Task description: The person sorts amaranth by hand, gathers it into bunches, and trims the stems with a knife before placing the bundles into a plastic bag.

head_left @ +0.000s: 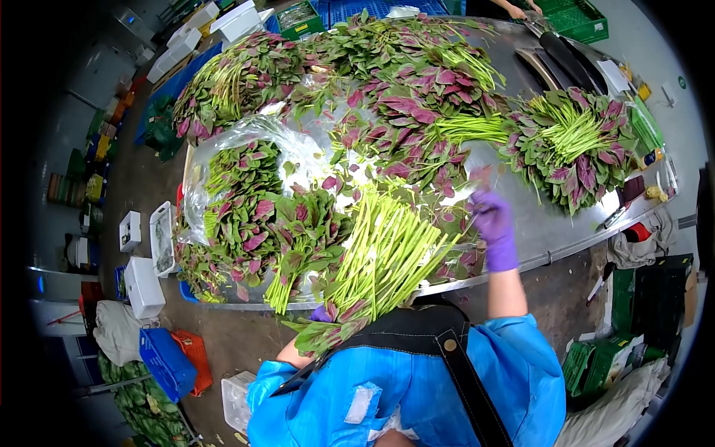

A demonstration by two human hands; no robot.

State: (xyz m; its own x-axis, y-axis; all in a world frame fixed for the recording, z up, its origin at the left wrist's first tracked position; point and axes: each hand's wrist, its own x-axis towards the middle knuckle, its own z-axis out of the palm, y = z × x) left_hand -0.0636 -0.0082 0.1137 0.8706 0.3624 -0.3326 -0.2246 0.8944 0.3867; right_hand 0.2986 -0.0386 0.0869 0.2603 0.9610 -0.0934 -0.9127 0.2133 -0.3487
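A large bunch of red amaranth [387, 246] leans against my front, its pale green stems pointing up and away over the table edge. My left hand [320, 314], in a purple glove, is wrapped round its leafy lower end and mostly hidden by leaves. To the right of the stem ends, my right hand [493, 223], also gloved in purple, hovers above the table with curled fingers; whatever they pinch is too small to make out. Loose amaranth leaves and stems [298, 223] lie left of the bunch, beside a clear plastic bag [201, 171].
The metal table [536, 231] bears several amaranth heaps [246, 74] and a separate bunch [573, 130] at right. Another person's hands [521, 10] show at the far edge. Green crates [581, 21], a blue crate [165, 363] and white boxes [143, 287] stand around.
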